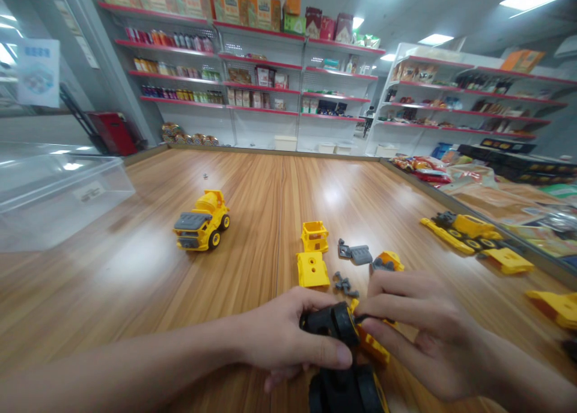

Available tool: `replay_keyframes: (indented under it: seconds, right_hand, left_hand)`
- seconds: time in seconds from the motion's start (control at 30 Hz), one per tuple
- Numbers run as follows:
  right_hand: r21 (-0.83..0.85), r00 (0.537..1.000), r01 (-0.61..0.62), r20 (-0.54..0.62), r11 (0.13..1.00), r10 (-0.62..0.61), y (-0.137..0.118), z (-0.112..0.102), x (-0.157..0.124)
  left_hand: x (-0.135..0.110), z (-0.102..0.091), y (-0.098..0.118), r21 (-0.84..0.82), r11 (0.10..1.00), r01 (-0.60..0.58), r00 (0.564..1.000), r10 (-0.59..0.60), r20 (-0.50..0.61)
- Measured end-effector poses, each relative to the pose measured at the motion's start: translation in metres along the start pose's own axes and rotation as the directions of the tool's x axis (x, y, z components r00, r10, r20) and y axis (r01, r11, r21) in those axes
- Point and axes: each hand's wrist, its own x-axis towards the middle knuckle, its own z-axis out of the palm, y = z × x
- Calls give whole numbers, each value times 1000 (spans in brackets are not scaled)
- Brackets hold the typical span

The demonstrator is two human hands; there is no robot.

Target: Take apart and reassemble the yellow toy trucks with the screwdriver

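Note:
Both hands grip a partly built yellow toy vehicle with black wheels (342, 341) near the front edge of the wooden table (135, 281). My left hand (283, 338) curls round its black wheel, thumb on top. My right hand (424, 329) pinches the yellow chassis from the right, fingers pressed together. Just beyond the hands lie two yellow cab pieces (313, 253), a grey plate (358, 253), several small grey screws (345, 284) and a small yellow part (387, 261).
A finished yellow toy mixer truck (201, 220) stands at mid-left. A clear plastic bin (49, 190) sits far left. Another yellow toy vehicle (464, 229) and loose yellow parts (552, 305) lie at the right. Stocked shop shelves (261, 70) line the back.

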Motion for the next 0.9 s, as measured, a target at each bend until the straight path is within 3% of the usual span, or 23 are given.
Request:
replay_keyframes:
  seconds: [0.17, 0.33, 0.43, 0.6, 0.7, 0.77, 0.9]
  right_hand:
    - [-31, 1000, 14, 18, 999, -13, 1, 0, -1]
    - [-59, 1000, 23, 21, 998, -22, 4, 2, -4]
    - [-64, 999, -7, 37, 998, 9, 7, 4, -4]
    - [-79, 999, -26, 27, 997, 29, 8, 6, -3]
    - [-80, 999, 21, -22, 997, -23, 4, 5, -4]
    - [-96, 997, 50, -58, 994, -55, 1, 5, -4]
    - [-152, 996, -5, -85, 988, -9, 0, 9, -3]
  left_hand:
    - [0, 0, 3, 62, 998, 18, 1000, -18, -11]
    - [-1, 7, 4, 99, 994, 39, 980, -19, -198]
    - [-3, 7, 2, 141, 990, 3, 968, 33, -250]
    - [-5, 3, 2, 83, 991, -100, 979, 113, -171]
    - [-2, 2, 1, 10, 988, -153, 979, 153, -137]
    - [1, 2, -1, 12, 978, -206, 960, 205, -193]
    - [7, 2, -5, 119, 958, -262, 877, 287, -385]
